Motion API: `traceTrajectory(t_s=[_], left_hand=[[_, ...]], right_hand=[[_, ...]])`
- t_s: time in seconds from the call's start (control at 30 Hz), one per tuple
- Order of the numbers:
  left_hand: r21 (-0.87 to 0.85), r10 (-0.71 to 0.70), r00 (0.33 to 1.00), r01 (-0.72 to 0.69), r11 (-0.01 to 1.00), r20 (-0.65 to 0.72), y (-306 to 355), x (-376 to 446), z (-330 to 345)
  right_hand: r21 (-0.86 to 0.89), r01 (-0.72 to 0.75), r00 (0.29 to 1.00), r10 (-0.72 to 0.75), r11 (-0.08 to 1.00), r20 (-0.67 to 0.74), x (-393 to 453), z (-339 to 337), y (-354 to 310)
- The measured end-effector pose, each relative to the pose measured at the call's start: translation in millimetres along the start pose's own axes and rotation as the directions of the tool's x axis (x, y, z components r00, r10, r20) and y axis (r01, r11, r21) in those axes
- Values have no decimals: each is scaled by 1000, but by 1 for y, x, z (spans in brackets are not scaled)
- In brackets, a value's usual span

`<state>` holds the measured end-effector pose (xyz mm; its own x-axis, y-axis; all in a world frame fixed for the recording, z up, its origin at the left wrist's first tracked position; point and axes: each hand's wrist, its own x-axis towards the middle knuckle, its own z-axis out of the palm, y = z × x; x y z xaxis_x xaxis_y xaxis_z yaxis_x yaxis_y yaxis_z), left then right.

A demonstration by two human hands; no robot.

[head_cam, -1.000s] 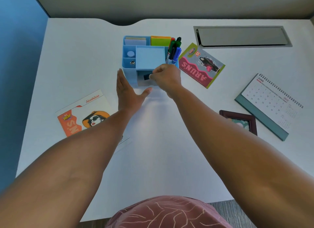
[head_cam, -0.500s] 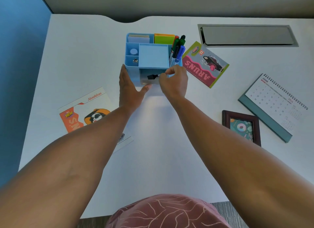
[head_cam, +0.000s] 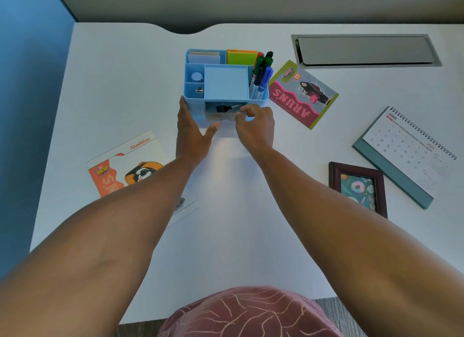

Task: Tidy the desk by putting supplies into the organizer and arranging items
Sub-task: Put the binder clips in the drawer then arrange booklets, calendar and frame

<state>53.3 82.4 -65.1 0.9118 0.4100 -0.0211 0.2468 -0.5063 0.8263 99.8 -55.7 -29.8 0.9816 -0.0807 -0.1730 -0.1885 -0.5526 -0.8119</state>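
Blue organizer (head_cam: 193,103) sits at twelve o'clock; the flat, relaxed left hand (head_cam: 191,133) braces its left wall. A black binder clip (head_cam: 222,108) lies in the part-open front drawer (head_cam: 216,115). The right hand (head_cam: 256,125), fingers curled, seems to pinch the drawer's edge; slide it straight, box steadied. Flyers (head_cam: 301,95) at nine and one o'clock, frame (head_cam: 357,188) and calendar (head_cam: 406,153) at three, all clear of the drawer.

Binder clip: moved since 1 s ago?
Yes. The binder clip now lies in the organizer drawer, further left of the right hand, which held it before.
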Motion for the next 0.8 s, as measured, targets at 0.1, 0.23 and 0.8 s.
traceTrajectory(t_s=[0.1, 0.23, 0.8], left_hand=[[-7, 4, 1000, -4, 1000, -3, -1, 0, -1], [-20, 8, 1000, -8, 1000, 4, -2, 1, -1], [-42, -45, 999, 44, 998, -31, -4, 15, 2]], right_hand=[[-71, 56, 998, -55, 996, 18, -1, -1, -1], [-164, 131, 991, -128, 978, 26, -4, 0, -4], [-58, -141, 988, 136, 988, -79, 11, 1, 4]])
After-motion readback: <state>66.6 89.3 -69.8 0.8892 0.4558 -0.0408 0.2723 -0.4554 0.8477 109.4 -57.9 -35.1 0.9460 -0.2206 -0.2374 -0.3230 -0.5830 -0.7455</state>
